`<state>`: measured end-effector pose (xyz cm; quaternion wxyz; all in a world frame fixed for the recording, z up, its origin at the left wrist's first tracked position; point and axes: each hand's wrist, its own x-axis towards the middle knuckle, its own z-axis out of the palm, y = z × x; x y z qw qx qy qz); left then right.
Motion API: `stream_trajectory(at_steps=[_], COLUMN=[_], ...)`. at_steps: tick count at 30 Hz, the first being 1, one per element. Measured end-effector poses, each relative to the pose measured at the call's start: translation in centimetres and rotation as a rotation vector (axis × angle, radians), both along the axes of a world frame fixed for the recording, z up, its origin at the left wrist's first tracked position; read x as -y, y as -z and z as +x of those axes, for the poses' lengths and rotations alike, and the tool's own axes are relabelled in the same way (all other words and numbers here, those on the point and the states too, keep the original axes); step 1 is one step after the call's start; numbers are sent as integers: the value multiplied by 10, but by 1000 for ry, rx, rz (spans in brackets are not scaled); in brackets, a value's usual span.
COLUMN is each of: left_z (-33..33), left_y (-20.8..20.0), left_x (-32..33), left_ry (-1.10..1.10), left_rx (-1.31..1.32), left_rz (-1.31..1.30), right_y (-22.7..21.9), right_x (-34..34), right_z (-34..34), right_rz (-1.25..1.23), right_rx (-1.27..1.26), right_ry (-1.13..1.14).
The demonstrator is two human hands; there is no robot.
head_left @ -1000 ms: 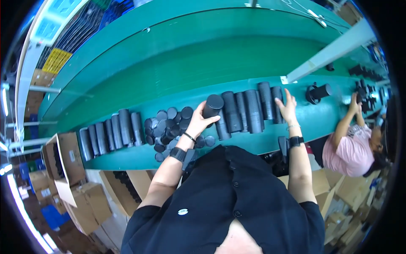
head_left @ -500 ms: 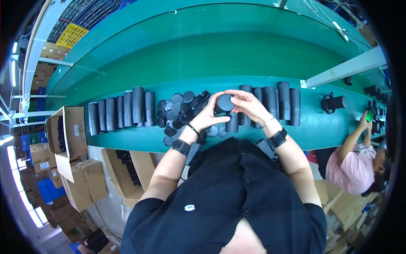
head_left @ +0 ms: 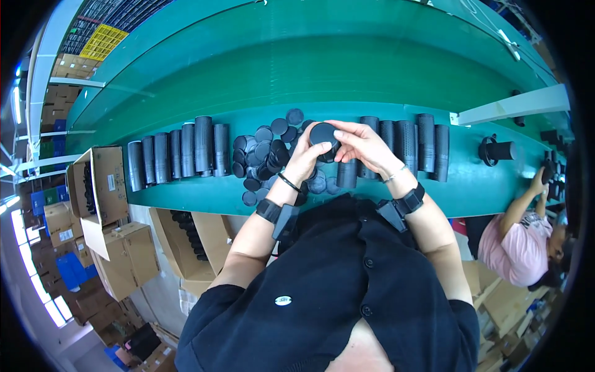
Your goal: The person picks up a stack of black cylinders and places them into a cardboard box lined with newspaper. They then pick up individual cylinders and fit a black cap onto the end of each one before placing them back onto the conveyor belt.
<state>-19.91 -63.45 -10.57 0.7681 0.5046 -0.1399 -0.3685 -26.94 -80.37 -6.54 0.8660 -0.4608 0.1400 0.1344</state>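
Both my hands grip a short-looking black tube [head_left: 328, 152], its end turned up toward me with a round black cap [head_left: 322, 132] on it. My left hand [head_left: 302, 160] wraps the left side, thumb pressed on the cap's near edge. From the right, my right hand [head_left: 364, 147] closes its fingers on the cap's rim and the tube's side. How long the tube is cannot be seen. Left of my hands lies a loose heap of round black caps [head_left: 263, 150]. A black ribbed tube [head_left: 406, 144] stands among several others at the right.
Another row of black tubes [head_left: 203, 146] is at the left of the green table [head_left: 260, 74]. A black flanged part [head_left: 498, 150] lies farther right. Open cardboard boxes [head_left: 167, 239] sit below the table's left edge. A co-worker in pink [head_left: 515, 248] handles a dark object at far right.
My left thumb has come in from sticking out to press on the cap. The cap has moved slightly left and up in view, with my right fingers still on it.
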Motion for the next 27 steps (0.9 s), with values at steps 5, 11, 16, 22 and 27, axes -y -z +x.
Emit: stream_trajectory(at_steps=[5, 11, 16, 22, 27], left_z=[3, 22, 20, 0, -1], left_y=[-22, -64, -38, 67, 65], left_x=[2, 23, 67, 60, 66], left_ry=[-14, -28, 57, 133, 179], left_rx=[44, -328, -620, 784, 542], left_rz=[22, -272, -467, 892, 847], right_y=[-12, -46, 6, 31, 90], right_x=[-3, 35, 68, 216, 308], right_z=[-1, 1, -8, -15, -16], right_rz=[-75, -927, -614, -1177, -1548], right_rx=[31, 456, 399, -19, -355], right_ry=[65, -25, 5, 399, 405])
